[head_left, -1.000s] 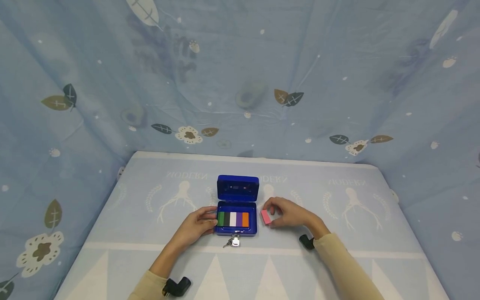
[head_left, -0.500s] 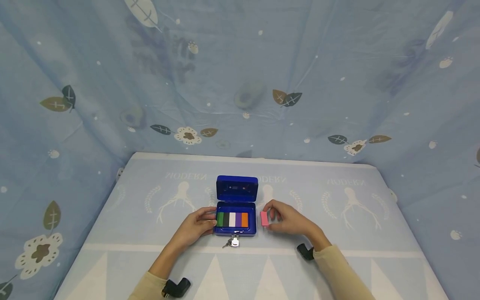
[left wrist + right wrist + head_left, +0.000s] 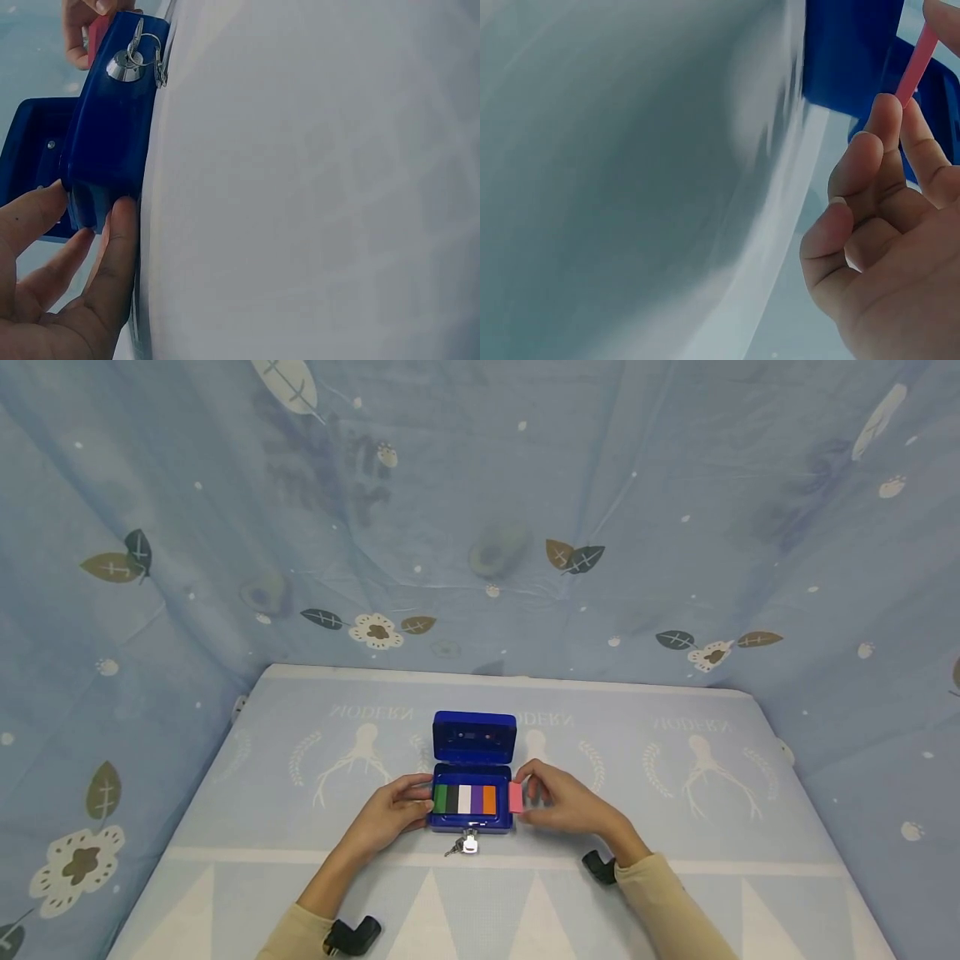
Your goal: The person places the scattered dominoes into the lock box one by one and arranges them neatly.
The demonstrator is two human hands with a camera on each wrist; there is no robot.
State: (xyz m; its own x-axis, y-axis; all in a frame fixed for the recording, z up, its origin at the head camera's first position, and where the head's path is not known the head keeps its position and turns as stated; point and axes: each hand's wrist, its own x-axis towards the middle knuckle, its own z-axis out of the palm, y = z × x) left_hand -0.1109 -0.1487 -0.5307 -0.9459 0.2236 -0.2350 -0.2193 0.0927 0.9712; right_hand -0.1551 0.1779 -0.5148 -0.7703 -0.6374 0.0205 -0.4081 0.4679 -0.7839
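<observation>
A small blue lockable metal box [image 3: 471,823] stands on the table with its lid [image 3: 475,737] up. Inside lies a row of several flat blocks: green, black, white [image 3: 465,799], purple and orange. My left hand [image 3: 386,817] rests against the box's left side; in the left wrist view its extended fingers [image 3: 112,277] touch that wall. My right hand [image 3: 566,802] pinches a pink block [image 3: 516,797] between thumb and fingers. The block is over the box's right rim. In the right wrist view the pink block [image 3: 917,66] is seen edge-on, its ends at the fingertips.
A lock with keys [image 3: 469,842] hangs at the front of the box. Dark wrist devices [image 3: 354,936] sit at both sleeves. A patterned light cloth covers the table [image 3: 637,902]. Blue curtains [image 3: 480,510] enclose it at the back and both sides.
My right hand has carried the pink block leftward from beside the box to its right rim. The block has turned from tilted to upright in the head view. My left hand stays put.
</observation>
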